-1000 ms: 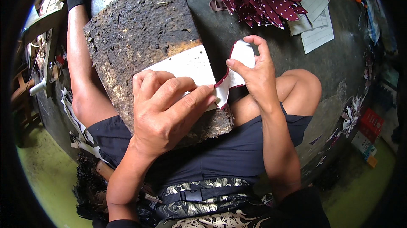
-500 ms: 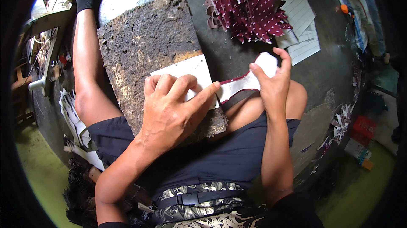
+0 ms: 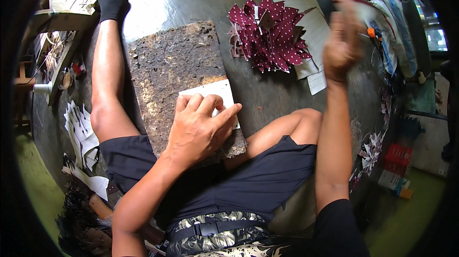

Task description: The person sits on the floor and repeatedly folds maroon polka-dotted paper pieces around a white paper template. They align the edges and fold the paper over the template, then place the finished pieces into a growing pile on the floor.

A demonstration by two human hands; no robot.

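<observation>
My left fingers (image 3: 227, 115) bend onto a white card (image 3: 209, 87) on a rough board (image 3: 174, 58); I can't tell if they grip. Beyond sits a dotted maroon pile (image 3: 269, 35), and right of it my blurry right fingers (image 3: 352, 31) hold a white-and-maroon piece (image 3: 366, 11).

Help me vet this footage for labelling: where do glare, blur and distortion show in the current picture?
Head view: glare whitens the floor beside the black sock; the right hand is smeared by blur, the left hand on the white plate fairly sharp. Same view: fisheye bending grows toward the black rim.
</observation>
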